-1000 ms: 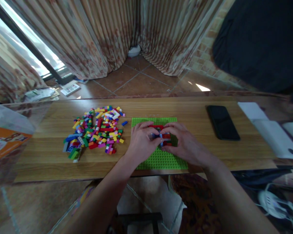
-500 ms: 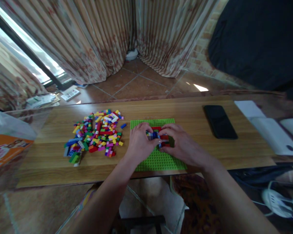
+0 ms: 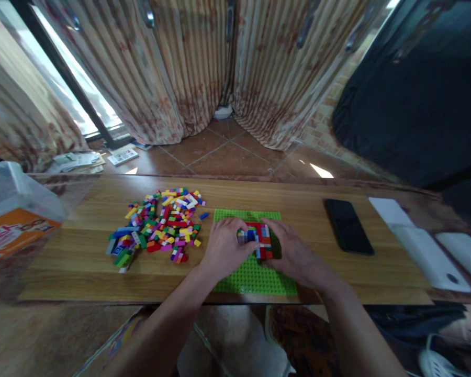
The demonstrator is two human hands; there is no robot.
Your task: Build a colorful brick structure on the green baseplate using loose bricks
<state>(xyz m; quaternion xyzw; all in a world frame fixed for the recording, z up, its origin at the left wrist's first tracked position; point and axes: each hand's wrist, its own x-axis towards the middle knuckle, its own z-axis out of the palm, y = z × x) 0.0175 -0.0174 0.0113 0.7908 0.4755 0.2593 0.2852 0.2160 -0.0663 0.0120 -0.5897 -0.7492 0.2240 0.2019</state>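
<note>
A small build of toy bricks [image 3: 264, 242], mostly red with blue, white and green pieces, sits on a green studded baseplate [image 3: 255, 280]. My left hand [image 3: 226, 245] curls round its left side, thumb and fingers closed about the blue bricks there. From the right, my right hand [image 3: 294, 251] spans the build, fingers at its far edge and thumb at its near edge. The palms and fingers hide part of the build and of the plate.
A loose heap of coloured bricks [image 3: 168, 222] lies left of the plate, with one blue brick [image 3: 204, 215] apart from it. To the right are a black phone [image 3: 348, 226] and a white device [image 3: 432, 259]. A clear plastic tub [image 3: 19, 204] stands at the far left.
My right hand's fingers have spread wider, baring more of the red and white bricks. My left hand keeps its hold. The view has tilted up, so the table sits lower.
</note>
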